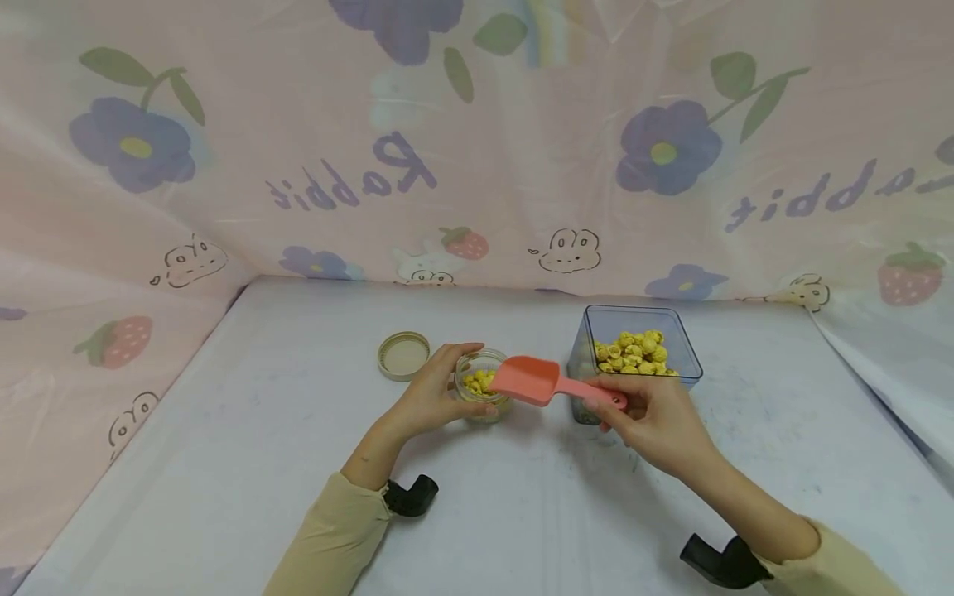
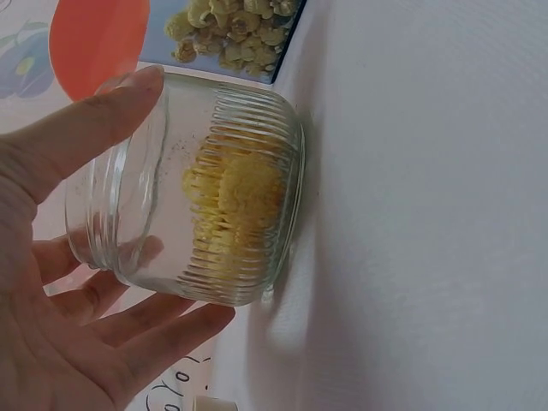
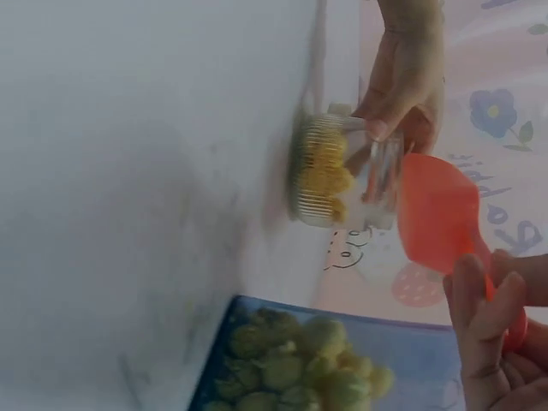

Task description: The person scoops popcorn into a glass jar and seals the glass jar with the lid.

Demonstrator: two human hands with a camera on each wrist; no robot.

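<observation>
My left hand (image 1: 431, 389) grips a ribbed glass jar (image 2: 184, 184) around its upper part. The jar stands upright on the table, partly filled with yellow popcorn (image 2: 248, 193). By its handle, my right hand (image 1: 659, 422) holds a coral-red scoop (image 1: 531, 379). Its blade lies over the right edge of the jar's mouth, and no popcorn shows in it. Behind and beside the right hand stands a clear bluish square container (image 1: 686, 343) with more popcorn (image 1: 633, 354) inside; the hand hides part of its front.
A round golden lid (image 1: 403, 356) lies on the white-covered table (image 1: 477, 513), left of and behind the jar. Behind the table and at its sides hangs a pink printed curtain (image 1: 507, 165).
</observation>
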